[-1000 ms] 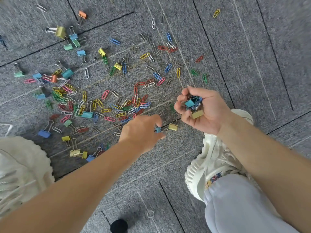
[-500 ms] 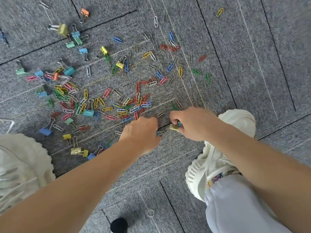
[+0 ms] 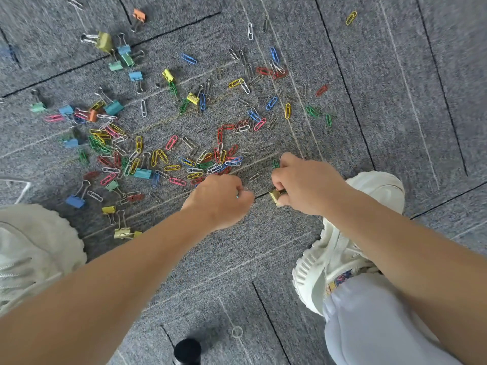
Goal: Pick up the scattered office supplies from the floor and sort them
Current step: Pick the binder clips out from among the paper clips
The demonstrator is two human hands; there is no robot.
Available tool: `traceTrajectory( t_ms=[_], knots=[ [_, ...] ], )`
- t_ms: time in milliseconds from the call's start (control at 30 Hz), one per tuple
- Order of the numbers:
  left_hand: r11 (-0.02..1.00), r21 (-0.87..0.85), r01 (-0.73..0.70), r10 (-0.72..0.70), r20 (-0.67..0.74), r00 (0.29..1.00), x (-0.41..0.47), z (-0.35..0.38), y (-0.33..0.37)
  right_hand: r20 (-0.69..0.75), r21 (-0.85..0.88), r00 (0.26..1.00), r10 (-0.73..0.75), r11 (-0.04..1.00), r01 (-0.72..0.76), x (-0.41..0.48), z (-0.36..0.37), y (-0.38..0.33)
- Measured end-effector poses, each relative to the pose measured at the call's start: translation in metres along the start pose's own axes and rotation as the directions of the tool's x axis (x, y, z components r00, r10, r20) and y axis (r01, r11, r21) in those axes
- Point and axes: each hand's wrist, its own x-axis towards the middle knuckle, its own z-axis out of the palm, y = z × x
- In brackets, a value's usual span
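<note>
Coloured paper clips (image 3: 200,164) lie thickly scattered on the grey carpet, mixed with binder clips such as a teal one (image 3: 143,173), a blue one (image 3: 75,201) and a large gold one (image 3: 104,42). My right hand (image 3: 308,184) is palm down on the carpet, its fingertips pinching a gold binder clip (image 3: 275,195); what its palm holds is hidden. My left hand (image 3: 221,198) is curled close beside it, a speck of blue showing at its fingertips (image 3: 238,196). The two hands are a few centimetres apart.
A white shoe (image 3: 329,254) stands under my right forearm, another pale shoe (image 3: 34,246) at the lower left. A black round object (image 3: 187,350) sits at the bottom edge, a small clear ring (image 3: 237,332) next to it. Two gold binder clips (image 3: 123,233) lie near the left shoe.
My right hand, held palm up with several binder clips a second ago, turned over and dropped to the carpet onto the gold binder clip. My left hand closed around the small blue binder clip.
</note>
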Motion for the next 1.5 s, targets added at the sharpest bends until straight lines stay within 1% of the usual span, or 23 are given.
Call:
traceTrajectory(
  t_ms=[100,267,333,400,433,467,500,533,567,600,633,667,733,800,867,1000,1100,1133,1233,1300,1400,1467,1500],
  knots=[
    [0.99,-0.143,0.017,-0.015,0.021,1.0,0.001,-0.005,0.001,0.018,-0.056,1.0,-0.012,0.998,0.013,0.0,-0.001,0.0],
    [0.924,-0.377,0.069,-0.029,0.11,0.994,0.0,-0.013,-0.003,-0.031,-0.03,0.998,-0.05,0.998,0.049,-0.003,0.001,0.003],
    [0.8,-0.577,0.165,-0.039,0.224,0.974,-0.001,-0.018,-0.004,-0.067,0.082,0.997,-0.026,0.996,0.031,-0.003,0.003,0.006],
    [0.639,-0.728,0.248,-0.03,0.299,0.954,-0.001,-0.022,-0.007,-0.065,0.364,0.997,0.038,0.931,-0.012,-0.003,-0.001,0.005],
    [0.563,-0.779,0.278,-0.028,0.318,0.948,-0.001,-0.024,-0.008,-0.046,0.553,0.996,0.075,0.832,-0.037,-0.004,-0.004,0.003],
    [0.482,-0.821,0.306,-0.027,0.336,0.942,-0.002,-0.026,-0.009,-0.012,0.744,0.994,0.11,0.666,-0.065,-0.003,-0.008,0.001],
    [0.404,-0.851,0.335,-0.023,0.357,0.934,-0.002,-0.029,-0.011,0.042,0.89,0.991,0.129,0.446,-0.096,-0.003,-0.012,-0.001],
    [0.335,-0.871,0.361,-0.017,0.377,0.926,-0.004,-0.032,-0.013,0.103,0.966,0.987,0.124,0.222,-0.129,-0.003,-0.016,-0.003],
    [0.286,-0.881,0.377,-0.012,0.39,0.921,-0.006,-0.035,-0.016,0.158,0.987,0.983,0.09,0.015,-0.16,-0.002,-0.02,-0.005],
    [0.259,-0.886,0.384,-0.006,0.396,0.918,-0.009,-0.039,-0.02,0.2,0.968,0.979,0.038,-0.16,-0.191,0.0,-0.023,-0.007],
    [0.255,-0.886,0.386,0.0,0.4,0.917,-0.011,-0.044,-0.025,0.221,0.93,0.975,-0.022,-0.296,-0.217,0.001,-0.026,-0.009],
    [0.266,-0.884,0.384,0.009,0.401,0.916,-0.015,-0.05,-0.031,0.222,0.89,0.972,-0.08,-0.39,-0.235,0.002,-0.028,-0.013],
    [0.329,-0.867,0.375,-0.001,0.397,0.918,-0.022,-0.063,-0.044,0.178,0.84,0.969,-0.171,-0.486,-0.24,0.002,-0.033,-0.025],
    [0.394,-0.839,0.375,-0.041,0.391,0.919,-0.03,-0.074,-0.055,0.129,0.818,0.965,-0.226,-0.526,-0.233,0.002,-0.036,-0.039],
    [0.402,-0.833,0.38,-0.079,0.382,0.921,-0.038,-0.082,-0.066,0.1,0.805,0.96,-0.262,-0.546,-0.232,0.002,-0.04,-0.052],
    [0.381,-0.843,0.379,-0.141,0.352,0.925,-0.053,-0.09,-0.085,0.091,0.812,0.943,-0.32,-0.525,-0.256,0.008,-0.042,-0.071],
    [0.417,-0.84,0.348,-0.199,0.29,0.936,-0.062,-0.089,-0.097,0.123,0.866,0.935,-0.334,-0.424,-0.265,0.014,-0.04,-0.08],
    [0.461,-0.826,0.325,-0.219,0.249,0.943,-0.064,-0.089,-0.101,0.149,0.885,0.934,-0.325,-0.378,-0.273,0.016,-0.041,-0.084],
    [0.68,-0.687,0.257,-0.255,0.107,0.961,-0.072,-0.087,-0.121,0.249,0.923,0.939,-0.237,-0.235,-0.305,0.022,-0.041,-0.098],
    [0.795,-0.555,0.245,-0.263,0.05,0.964,-0.08,-0.084,-0.139,0.282,0.951,0.943,-0.177,-0.078,-0.299,0.027,-0.04,-0.11],
    [0.908,-0.353,0.226,-0.256,-0.039,0.966,-0.093,-0.075,-0.16,0.22,0.934,0.971,-0.091,0.308,-0.182,0.031,-0.038,-0.133],
    [0.946,-0.196,0.257,-0.281,-0.106,0.954,-0.1,-0.067,-0.168,0.11,0.817,0.99,-0.093,0.576,-0.037,0.033,-0.035,-0.151],
    [0.952,-0.138,0.273,-0.29,-0.117,0.95,-0.102,-0.064,-0.17,0.049,0.709,0.991,-0.126,0.703,0.055,0.035,-0.031,-0.16]
  ],
)
